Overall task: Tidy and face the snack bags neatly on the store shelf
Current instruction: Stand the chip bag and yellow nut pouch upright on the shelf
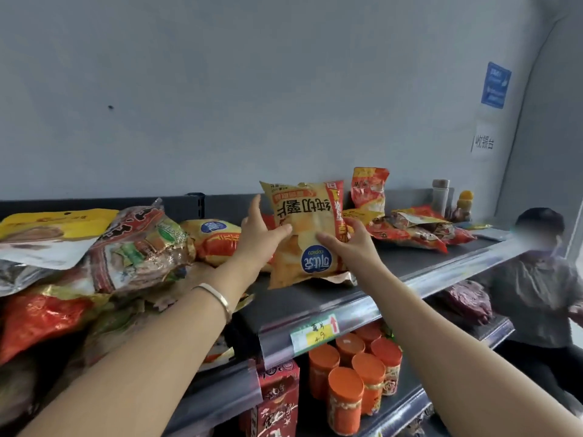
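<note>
A pale grey wall rises behind a dark shelf, the top one of a store rack. Near the middle of that shelf, close to its front edge, a yellow chip bag stands upside down, its print inverted and its lower end touching the shelf. The left hand grips the bag's left side, thumb pressed across the front and fingers behind. The right hand pinches the right side, thumb on the front and the other fingers curled round the edge. A bracelet sits on the left wrist.

Just behind the left hand a second yellow bag lies flat. Toward the back edge, right of the held bag, a red bag stands upright against the rear lip. Further right, a loose pile of red bags lies flat. At the shelf's left end a heap of mixed bags is stacked untidily. In the back right corner stand a grey bottle and a small yellow-topped bottle.

A price tag hangs on the shelf's front edge. On the shelf below stand orange-capped cans and red boxes. A blue sign is on the wall, and another person is at the far right.
</note>
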### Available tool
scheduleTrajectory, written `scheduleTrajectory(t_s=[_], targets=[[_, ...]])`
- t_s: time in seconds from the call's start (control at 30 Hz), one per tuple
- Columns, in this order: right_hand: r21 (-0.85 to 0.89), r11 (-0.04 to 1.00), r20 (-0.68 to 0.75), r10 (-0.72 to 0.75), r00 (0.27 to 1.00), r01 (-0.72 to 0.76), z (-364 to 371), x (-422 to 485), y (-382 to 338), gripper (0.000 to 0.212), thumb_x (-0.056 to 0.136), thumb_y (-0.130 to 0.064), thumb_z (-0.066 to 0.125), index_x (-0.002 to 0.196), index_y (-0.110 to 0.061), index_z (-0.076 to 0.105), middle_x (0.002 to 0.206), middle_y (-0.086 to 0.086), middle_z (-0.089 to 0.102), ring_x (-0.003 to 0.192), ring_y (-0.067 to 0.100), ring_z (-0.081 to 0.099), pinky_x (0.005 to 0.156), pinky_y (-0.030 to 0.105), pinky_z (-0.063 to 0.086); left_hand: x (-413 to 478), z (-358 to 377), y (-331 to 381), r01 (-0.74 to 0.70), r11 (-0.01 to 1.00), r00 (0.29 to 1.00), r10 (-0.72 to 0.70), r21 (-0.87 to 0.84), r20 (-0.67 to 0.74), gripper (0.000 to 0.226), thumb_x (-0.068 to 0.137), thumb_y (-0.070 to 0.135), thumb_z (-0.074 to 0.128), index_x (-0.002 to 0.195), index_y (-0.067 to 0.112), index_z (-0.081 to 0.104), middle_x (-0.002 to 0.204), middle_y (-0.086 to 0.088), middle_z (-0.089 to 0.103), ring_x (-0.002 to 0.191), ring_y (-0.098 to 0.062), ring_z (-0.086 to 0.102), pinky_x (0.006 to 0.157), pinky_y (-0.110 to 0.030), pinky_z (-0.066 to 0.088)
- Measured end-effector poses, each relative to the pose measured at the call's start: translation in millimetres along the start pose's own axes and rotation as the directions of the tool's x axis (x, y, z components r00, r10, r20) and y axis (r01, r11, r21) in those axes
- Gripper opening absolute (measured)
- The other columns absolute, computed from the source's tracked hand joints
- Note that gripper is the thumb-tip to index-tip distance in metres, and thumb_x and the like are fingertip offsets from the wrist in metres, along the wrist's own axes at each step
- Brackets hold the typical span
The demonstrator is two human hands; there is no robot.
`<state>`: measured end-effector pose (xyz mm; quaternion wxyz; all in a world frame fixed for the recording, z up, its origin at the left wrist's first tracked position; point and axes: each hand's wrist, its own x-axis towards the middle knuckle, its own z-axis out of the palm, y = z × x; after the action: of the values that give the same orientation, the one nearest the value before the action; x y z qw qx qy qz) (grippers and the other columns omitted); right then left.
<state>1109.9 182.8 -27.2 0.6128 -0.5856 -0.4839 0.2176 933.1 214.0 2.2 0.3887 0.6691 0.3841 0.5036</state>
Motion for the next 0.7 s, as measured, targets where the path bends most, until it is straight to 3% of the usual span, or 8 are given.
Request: scheduleTrajectory(t_s=[0.23,0.37,0.43,0.5,0.6,0.7], targets=[[-0.056,0.998,0.223,0.016,0.975,-0.003,17.9,17.4,4.2,0.062,0.072,-0.036,0.081,0.118,-0.025,0.040,0.111,0.004,0.062,0.090,0.022,0.070,0.073,0.042,0.061,32.7,2.6,-6.1,0.050,0.999,0.990,-0.051,-0.012,-0.129,0.098,0.079,0.037,0.072,0.149,0.033,0.003,0.153,-0.008,0.021,0.136,-0.029,0.030,0.103,-0.045,0.037],[-0.167,0.986,0.265,0.031,0.964,0.014,26.0,24.7,4.4,0.055,0.076,-0.053,0.070,0.116,-0.022,0.046,0.110,0.004,0.064,0.091,0.023,0.070,0.078,0.044,0.060,41.9,-5.0,-15.8,0.075,0.997,0.984,-0.068,0.033,-0.167,0.101,0.076,0.028,0.076,0.148,0.033,0.006,0.150,-0.008,0.027,0.134,-0.028,0.034,0.103,-0.045,0.039],[-0.198,0.980,0.238,0.058,0.970,-0.010,27.6,27.8,1.1,0.049,0.087,-0.062,0.051,0.113,-0.020,0.052,0.107,0.003,0.064,0.097,0.022,0.066,0.086,0.043,0.056,43.8,-9.1,-21.7,0.084,0.995,0.986,-0.074,0.059,-0.147,0.102,0.075,0.027,0.078,0.148,0.034,0.007,0.150,-0.008,0.028,0.134,-0.028,0.034,0.105,-0.046,0.038],[-0.160,0.986,0.192,0.069,0.979,-0.039,29.6,32.9,-3.1,0.047,0.097,-0.056,0.036,0.100,-0.015,0.058,0.097,0.003,0.065,0.093,0.021,0.062,0.086,0.039,0.050,46.6,-11.6,-25.0,0.076,0.993,0.989,-0.063,0.090,-0.132,0.102,0.074,0.027,0.078,0.148,0.035,0.008,0.149,-0.009,0.029,0.133,-0.028,0.035,0.105,-0.047,0.038],[-0.221,0.975,0.067,0.048,0.997,-0.032,30.1,45.7,4.1,0.038,0.101,-0.036,0.035,0.083,-0.012,0.059,0.086,0.006,0.066,0.079,0.021,0.061,0.077,0.037,0.048,50.3,-11.3,-25.6,0.043,0.987,0.989,-0.020,0.156,-0.147,0.095,0.076,0.026,0.077,0.147,0.032,0.013,0.147,-0.010,0.027,0.132,-0.028,0.036,0.101,-0.042,0.039],[-0.480,0.877,0.004,0.026,1.000,-0.021,18.3,62.6,25.1,0.023,0.096,-0.020,0.039,0.090,-0.011,0.060,0.089,0.009,0.067,0.078,0.025,0.062,0.066,0.033,0.048,53.2,-9.5,-29.6,0.047,0.986,0.983,-0.017,0.162,-0.182,0.090,0.078,0.023,0.075,0.145,0.033,0.017,0.146,-0.011,0.026,0.131,-0.029,0.036,0.099,-0.041,0.041]])
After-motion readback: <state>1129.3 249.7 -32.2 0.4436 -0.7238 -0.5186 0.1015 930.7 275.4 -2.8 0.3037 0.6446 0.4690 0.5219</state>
